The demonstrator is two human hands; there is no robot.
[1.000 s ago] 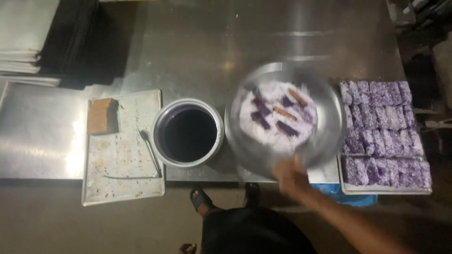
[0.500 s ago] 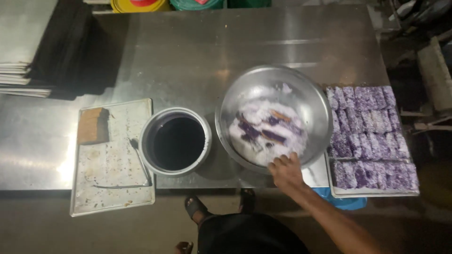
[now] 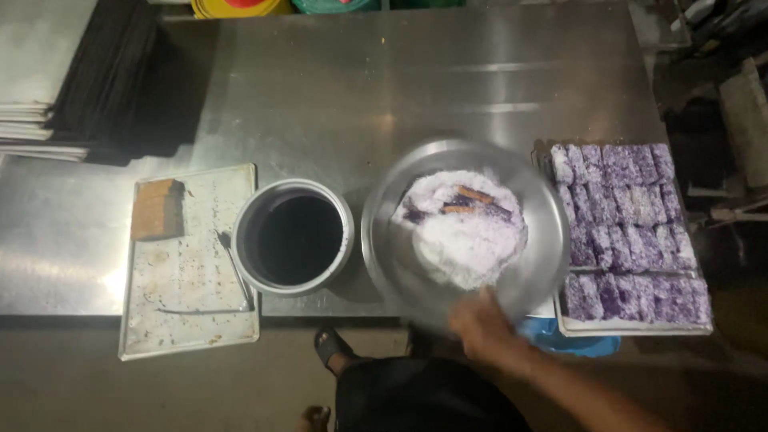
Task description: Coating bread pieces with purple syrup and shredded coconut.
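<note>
The right hand [image 3: 480, 324] grips the near rim of a wide metal bowl [image 3: 392, 248] at its 6 o'clock edge; the bowl is blurred. Inside lies a heap of white shreds [image 3: 468, 240] with purple and brown pieces [image 3: 468, 200] toward 12 o'clock. At the bowl's 9 o'clock stands a pot of dark liquid [image 3: 292, 238], then a flat tray [image 3: 188, 320] bearing a brown block [image 3: 158, 208]. At 3 o'clock sits a tray of coated purple pieces [image 3: 628, 224]. The left hand is out of view
</note>
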